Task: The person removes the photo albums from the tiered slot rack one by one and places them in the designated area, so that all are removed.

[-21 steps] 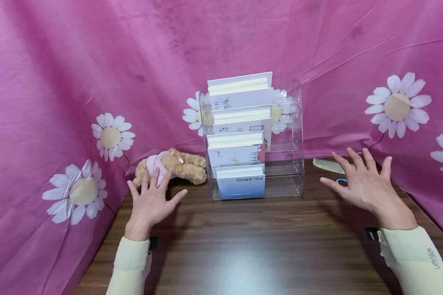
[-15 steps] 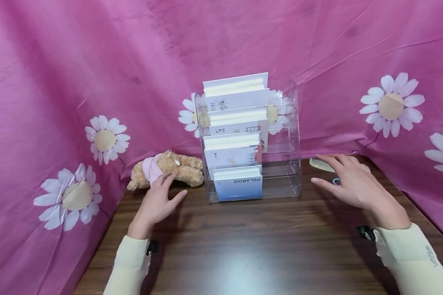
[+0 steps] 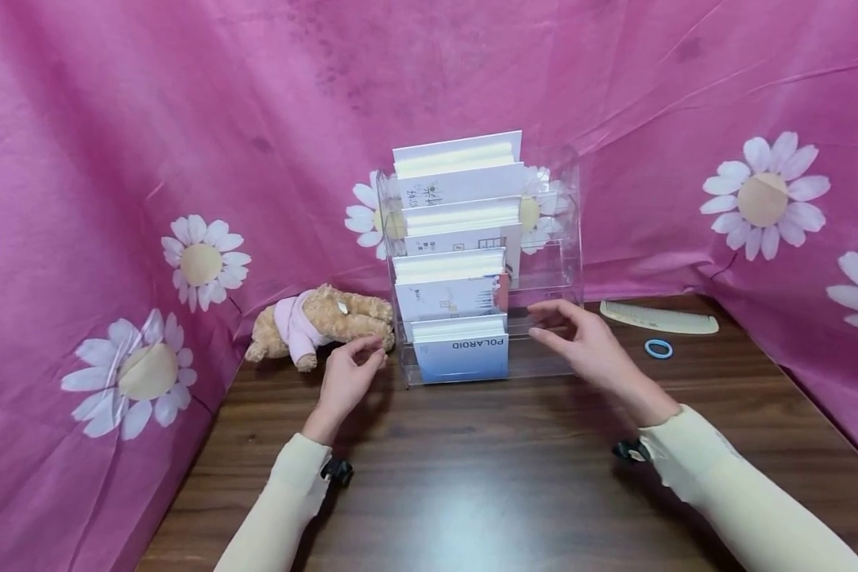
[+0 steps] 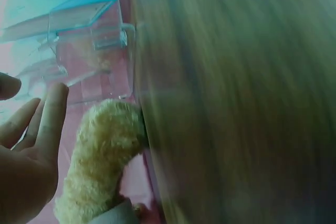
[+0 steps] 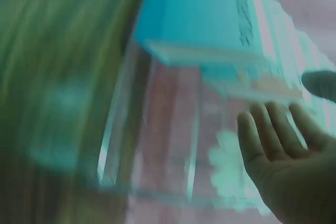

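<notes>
A clear acrylic rack [image 3: 543, 361] with stepped tiers stands at the back of the table, a stack of white cards or booklets in each tier's left part. The lowest one, a blue-and-white "POLAROID" pack [image 3: 465, 361], is also seen in the right wrist view. My left hand [image 3: 346, 385], fingers loosely bent and holding nothing, hovers by the rack's left front corner and the legs of a brown teddy bear [image 3: 329, 314] in a pink top. My right hand [image 3: 593, 345] holds nothing either; its fingers reach toward the rack's bare right part, thumb apart from them.
A cream comb [image 3: 661, 318] and a light-blue ring [image 3: 658, 349] lie on the wooden table [image 3: 472, 469] right of the rack. Pink cloth [image 3: 293, 119] with white daisies hangs behind and along both sides.
My right hand has swept left from over the comb and ring to the rack, uncovering both. My left hand has moved right, off the bear's body, and the spread fingers have drawn closer together.
</notes>
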`<state>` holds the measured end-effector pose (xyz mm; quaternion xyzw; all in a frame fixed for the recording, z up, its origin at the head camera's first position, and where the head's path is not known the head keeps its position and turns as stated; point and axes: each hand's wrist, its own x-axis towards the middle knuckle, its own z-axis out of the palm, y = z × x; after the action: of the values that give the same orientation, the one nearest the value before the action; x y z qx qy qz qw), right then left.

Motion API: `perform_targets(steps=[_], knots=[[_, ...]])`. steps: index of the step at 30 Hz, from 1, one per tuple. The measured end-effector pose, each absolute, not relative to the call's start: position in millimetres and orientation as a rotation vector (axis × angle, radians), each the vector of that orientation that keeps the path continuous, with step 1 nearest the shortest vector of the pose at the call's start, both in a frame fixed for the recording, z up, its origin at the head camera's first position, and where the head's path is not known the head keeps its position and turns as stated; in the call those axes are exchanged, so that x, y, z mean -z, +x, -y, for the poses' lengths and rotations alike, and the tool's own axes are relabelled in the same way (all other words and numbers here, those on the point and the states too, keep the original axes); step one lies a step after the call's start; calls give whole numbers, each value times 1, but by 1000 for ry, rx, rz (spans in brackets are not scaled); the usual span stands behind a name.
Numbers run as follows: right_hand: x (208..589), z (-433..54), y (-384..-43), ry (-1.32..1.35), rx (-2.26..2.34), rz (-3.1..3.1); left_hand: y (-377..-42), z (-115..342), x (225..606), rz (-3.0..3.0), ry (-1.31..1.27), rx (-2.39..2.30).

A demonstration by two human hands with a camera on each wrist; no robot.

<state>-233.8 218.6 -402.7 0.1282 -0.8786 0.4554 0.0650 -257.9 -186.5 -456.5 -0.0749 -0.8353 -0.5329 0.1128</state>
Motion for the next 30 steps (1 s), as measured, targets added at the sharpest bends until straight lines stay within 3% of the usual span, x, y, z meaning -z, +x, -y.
perform_targets(steps=[13, 30], knots=[[427, -187, -253, 420, -1704, 2498, -259, 172, 460, 2367, -206, 1737], [434, -178, -258, 369, -1702, 2527, -257, 164, 460, 2366, -133, 1941]])
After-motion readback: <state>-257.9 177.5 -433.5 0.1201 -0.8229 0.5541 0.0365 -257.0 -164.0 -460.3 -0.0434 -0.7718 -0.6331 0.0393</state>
